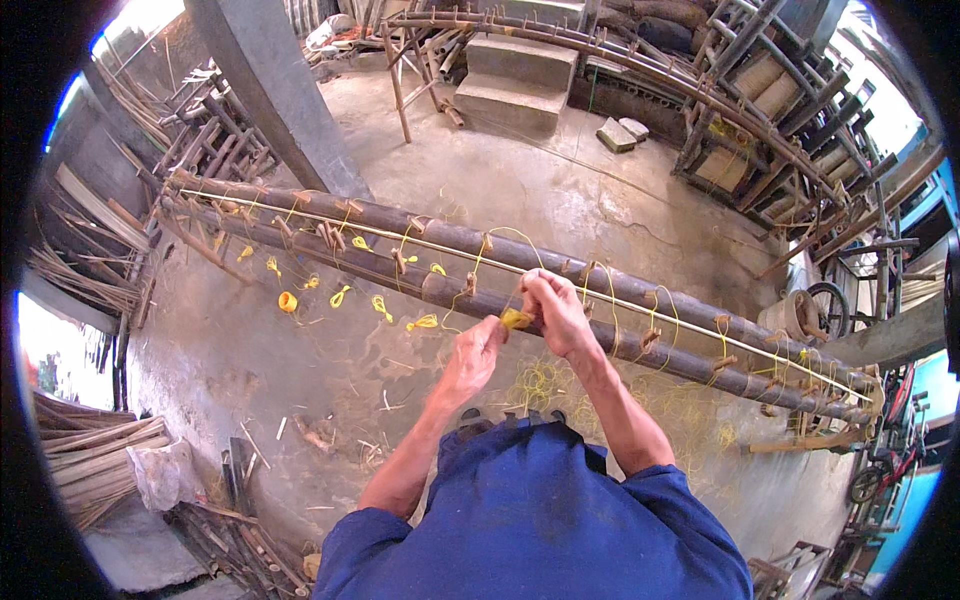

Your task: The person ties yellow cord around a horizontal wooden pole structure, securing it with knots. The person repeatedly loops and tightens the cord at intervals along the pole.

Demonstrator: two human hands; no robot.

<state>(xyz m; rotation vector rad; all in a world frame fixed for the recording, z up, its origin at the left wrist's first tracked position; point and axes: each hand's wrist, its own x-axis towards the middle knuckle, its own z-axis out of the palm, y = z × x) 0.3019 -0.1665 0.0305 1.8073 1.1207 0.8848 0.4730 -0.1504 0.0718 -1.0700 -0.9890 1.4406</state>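
Observation:
My left hand [474, 356] pinches a small bundle of yellow cord [516, 319] at the front of a long wooden frame. Just right of it and higher, my right hand [557, 312] is closed with its fingertips together. A loop of yellow cord [516, 236] arches from the frame to these fingers. Two long dark poles, a far pole [380, 217] and a near pole [400, 279], make up the frame, with short wooden pegs along them. A thin pale strip [440, 246] runs lengthwise along the poles. Several yellow cord bundles [381, 308] hang from the left half.
A roll of yellow tape or cord [288, 301] hangs at the left. Yellow scraps [560, 385] litter the concrete floor beneath the frame. A concrete pillar [270, 100] stands behind it, with steps [515, 85] farther back. Stacked bamboo chairs [750, 120] fill the back right; split strips [95, 450] lie lower left.

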